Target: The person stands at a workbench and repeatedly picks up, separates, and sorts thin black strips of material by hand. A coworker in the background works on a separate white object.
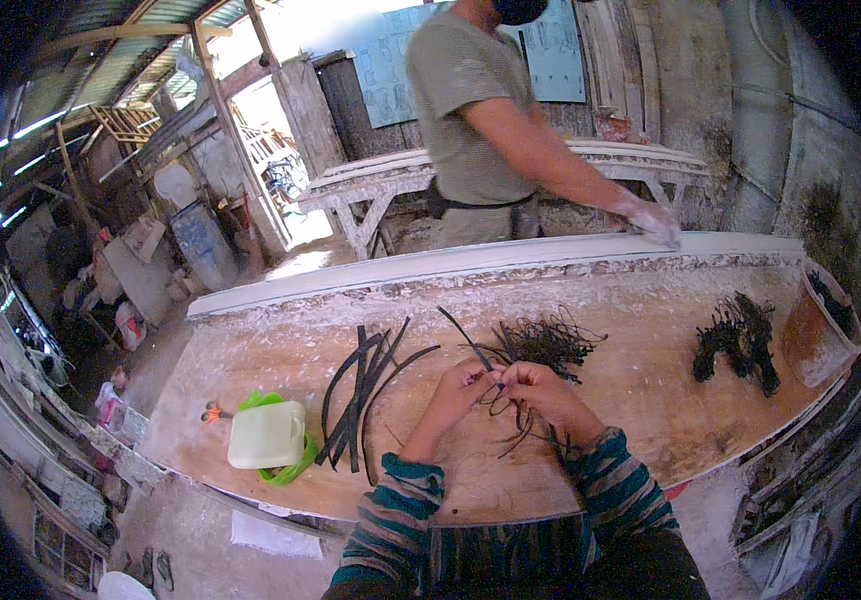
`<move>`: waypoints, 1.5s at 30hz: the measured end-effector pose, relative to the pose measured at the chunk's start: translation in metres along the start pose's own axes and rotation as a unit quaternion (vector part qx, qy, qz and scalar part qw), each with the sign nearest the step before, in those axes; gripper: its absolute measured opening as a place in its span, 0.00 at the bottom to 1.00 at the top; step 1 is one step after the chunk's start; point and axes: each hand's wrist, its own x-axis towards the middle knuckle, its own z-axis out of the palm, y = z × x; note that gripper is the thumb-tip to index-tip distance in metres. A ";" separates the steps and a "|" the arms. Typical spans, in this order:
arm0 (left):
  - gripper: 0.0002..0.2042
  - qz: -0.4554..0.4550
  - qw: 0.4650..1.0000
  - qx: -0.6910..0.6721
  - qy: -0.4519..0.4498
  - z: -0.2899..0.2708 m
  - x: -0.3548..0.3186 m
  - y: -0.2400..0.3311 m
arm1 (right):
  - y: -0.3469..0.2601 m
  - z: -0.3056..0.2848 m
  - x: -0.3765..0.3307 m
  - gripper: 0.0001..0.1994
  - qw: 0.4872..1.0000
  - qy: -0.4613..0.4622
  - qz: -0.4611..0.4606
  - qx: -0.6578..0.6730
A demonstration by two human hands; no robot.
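Note:
Over the wooden table (281, 370) my two hands meet at a thin black rubber-like strip (468, 335). My left hand (459, 392) pinches it near its lower end, and its free end points up and left. Close against it, my right hand (551, 395) is closed with fingertips at the same spot, where thin dark loops hang below. Which loops it grips is partly hidden. Left of my hands lie several loose black strips (356, 400). Just beyond them is a tangled pile of dark looped strands (556, 342).
A pale lidded box (268, 436) on a green holder and orange-handled scissors (215, 412) lie at left. Rightward are a dark strand bundle (736, 340) and a brown bucket (823, 335). Across the table, another person (481, 130) rests a hand on a long white board (511, 266).

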 end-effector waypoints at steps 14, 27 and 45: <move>0.14 -0.132 0.881 -0.390 0.233 -0.019 0.007 -0.025 | -0.024 0.004 -0.007 0.13 0.999 0.023 0.037 -0.005; 0.13 -0.117 0.808 -0.513 0.266 -0.031 0.008 -0.040 | -0.032 0.002 -0.010 0.06 0.996 0.035 -0.071 0.049; 0.11 -0.168 0.963 -0.207 0.023 0.013 0.008 -0.019 | -0.010 -0.017 0.006 0.10 0.978 0.156 -0.139 -0.012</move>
